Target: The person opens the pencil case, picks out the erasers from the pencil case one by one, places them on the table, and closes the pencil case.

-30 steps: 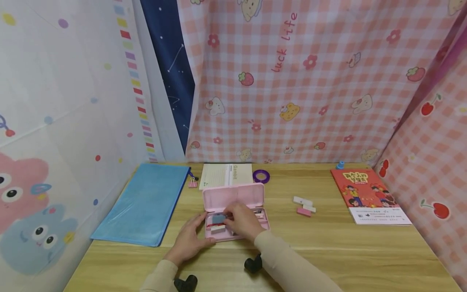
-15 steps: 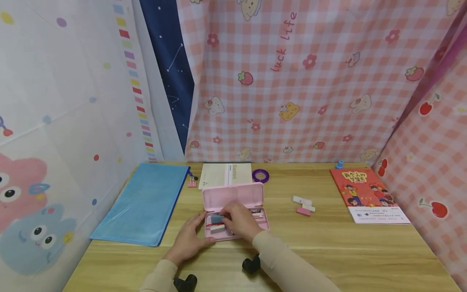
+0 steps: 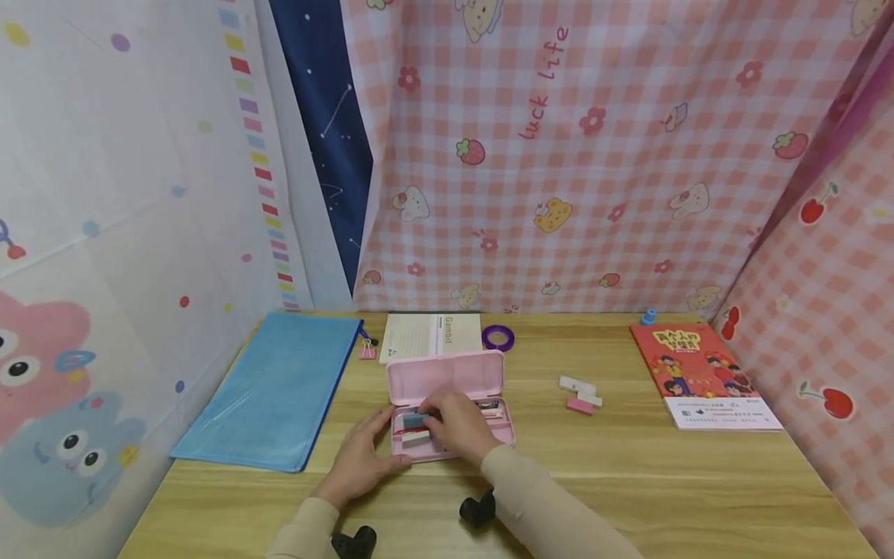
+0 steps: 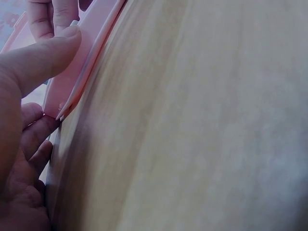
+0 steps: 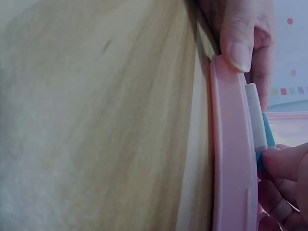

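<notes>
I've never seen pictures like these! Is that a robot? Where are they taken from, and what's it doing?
No robot: those are a person's own two hands. The wide picture comes from a camera worn on the head, looking forward and down. The two close ones come from cameras on the wrists, one each.

The left hand holds the left end of an open pink case. The right hand pinches a blue block at the case. On the table you can also see a blue folder, a notebook, a purple ring, a red book and small blocks.
</notes>
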A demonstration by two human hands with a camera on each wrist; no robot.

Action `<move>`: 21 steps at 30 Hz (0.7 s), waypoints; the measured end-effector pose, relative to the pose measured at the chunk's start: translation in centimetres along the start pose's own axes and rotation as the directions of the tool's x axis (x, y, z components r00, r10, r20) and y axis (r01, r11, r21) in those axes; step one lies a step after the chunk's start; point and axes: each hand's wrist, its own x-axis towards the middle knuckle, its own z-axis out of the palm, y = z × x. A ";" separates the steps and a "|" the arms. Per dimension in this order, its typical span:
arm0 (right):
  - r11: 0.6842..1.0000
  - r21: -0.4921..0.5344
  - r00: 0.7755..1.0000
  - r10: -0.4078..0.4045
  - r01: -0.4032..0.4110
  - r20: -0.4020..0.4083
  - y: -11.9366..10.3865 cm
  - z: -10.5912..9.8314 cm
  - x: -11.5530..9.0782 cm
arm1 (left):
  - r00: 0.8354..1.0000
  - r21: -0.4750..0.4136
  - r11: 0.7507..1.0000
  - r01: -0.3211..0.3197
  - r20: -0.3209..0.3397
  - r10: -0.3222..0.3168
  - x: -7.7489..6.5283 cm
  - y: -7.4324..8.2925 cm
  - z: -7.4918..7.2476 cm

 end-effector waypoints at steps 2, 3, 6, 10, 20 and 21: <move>1.000 0.012 1.000 0.008 -0.008 -0.008 -0.1 -0.1 -0.1 | 1.000 0.000 1.000 -0.001 0.000 0.001 0.0 -0.1 0.0; 1.000 0.022 1.000 0.013 -0.013 -0.013 -0.1 -0.2 -0.2 | 1.000 -0.001 1.000 -0.001 0.000 0.001 0.0 -0.1 0.0; 0.998 0.057 0.999 0.027 -0.025 -0.035 -0.1 -0.6 -0.4 | 1.000 -0.001 1.000 0.006 0.001 -0.006 0.1 -0.2 0.0; 0.994 0.103 0.997 0.045 -0.039 -0.064 0.2 -1.3 -0.9 | 1.000 0.005 1.000 0.024 0.005 -0.024 0.1 0.0 0.1; 0.969 0.225 0.980 0.133 -0.098 -0.146 2.2 -3.6 -3.2 | 0.999 0.005 0.999 0.034 0.002 -0.034 0.0 0.0 0.2; 0.965 0.240 0.977 0.144 -0.105 -0.154 2.5 -4.0 -3.6 | 1.000 0.010 1.000 0.027 0.001 -0.027 0.0 0.0 0.2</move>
